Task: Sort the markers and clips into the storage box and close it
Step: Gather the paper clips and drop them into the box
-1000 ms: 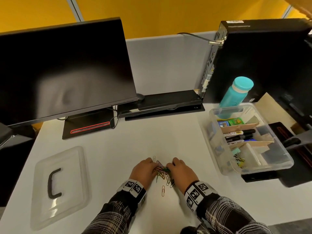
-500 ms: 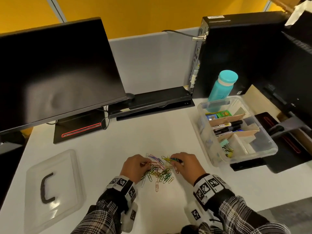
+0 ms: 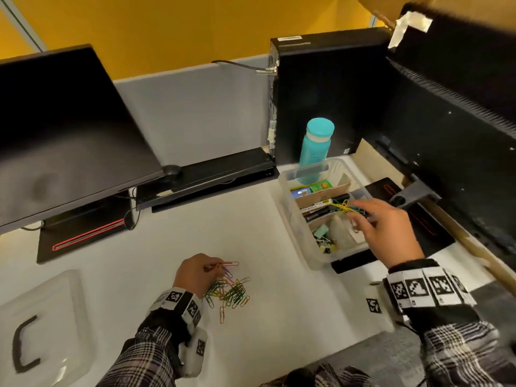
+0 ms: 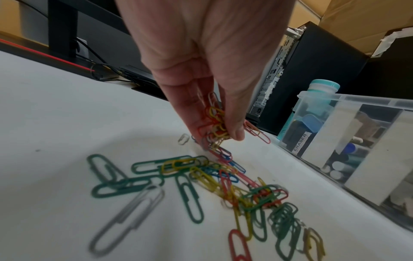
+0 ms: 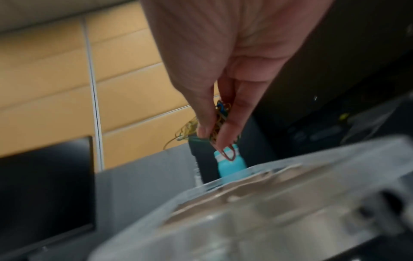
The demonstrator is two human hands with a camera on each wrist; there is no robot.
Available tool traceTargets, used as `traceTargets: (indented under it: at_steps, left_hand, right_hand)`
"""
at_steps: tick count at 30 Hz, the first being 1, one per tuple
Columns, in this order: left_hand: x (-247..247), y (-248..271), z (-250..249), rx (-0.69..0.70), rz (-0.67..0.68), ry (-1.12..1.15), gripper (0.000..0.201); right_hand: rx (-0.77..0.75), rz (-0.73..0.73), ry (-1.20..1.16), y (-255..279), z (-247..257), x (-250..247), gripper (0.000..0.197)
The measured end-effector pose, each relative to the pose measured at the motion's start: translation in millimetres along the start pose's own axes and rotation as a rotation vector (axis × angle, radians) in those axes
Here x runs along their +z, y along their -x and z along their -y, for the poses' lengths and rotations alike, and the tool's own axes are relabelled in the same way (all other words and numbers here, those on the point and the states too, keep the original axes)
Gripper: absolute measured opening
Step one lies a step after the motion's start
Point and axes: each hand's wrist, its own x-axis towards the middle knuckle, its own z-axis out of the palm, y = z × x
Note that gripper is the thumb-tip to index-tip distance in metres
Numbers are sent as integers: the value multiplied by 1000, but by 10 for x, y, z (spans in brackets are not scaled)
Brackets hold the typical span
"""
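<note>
A pile of coloured paper clips point(image 3: 229, 291) point(image 4: 214, 183) lies on the white desk. My left hand point(image 3: 198, 272) point(image 4: 214, 134) pinches a small bunch of them just above the pile. My right hand point(image 3: 382, 227) point(image 5: 214, 134) hovers over the clear storage box point(image 3: 296, 219) point(image 5: 245, 211), pinching a tangle of clips point(image 3: 347, 208) point(image 5: 201, 127) above its divided compartments. Markers point(image 3: 321, 209) lie in a middle compartment and binder clips point(image 3: 325, 241) in a nearer one. The box's clear lid point(image 3: 42, 319) with a black handle lies flat at the desk's left front.
A turquoise bottle point(image 3: 315, 149) stands behind the box, beside a black computer tower point(image 3: 321, 93). A black monitor point(image 3: 64, 129) stands at back left on its base point(image 3: 83, 227). A second black monitor point(image 3: 458, 121) looms at right. An eraser point(image 4: 300, 141) sits in the box.
My right hand has lifted a bunch of clips off the pile and carried it right, over the box. The left hand stayed at the pile and gathered some clips. The head view shifted.
</note>
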Motion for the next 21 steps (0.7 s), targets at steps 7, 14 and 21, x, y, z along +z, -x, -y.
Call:
traceTargets:
  at_steps: [7, 14, 21]
  left_hand:
    - [24, 41, -71, 2, -52, 16, 19]
    - [-6, 122, -30, -35, -87, 32, 23]
    - [-169, 223, -260, 88, -97, 90, 17]
  right_hand:
    - [117, 242, 378, -169, -304, 24, 24]
    - [266, 632, 569, -390, -210, 193, 33]
    - [204, 197, 268, -322, -440, 59, 29]
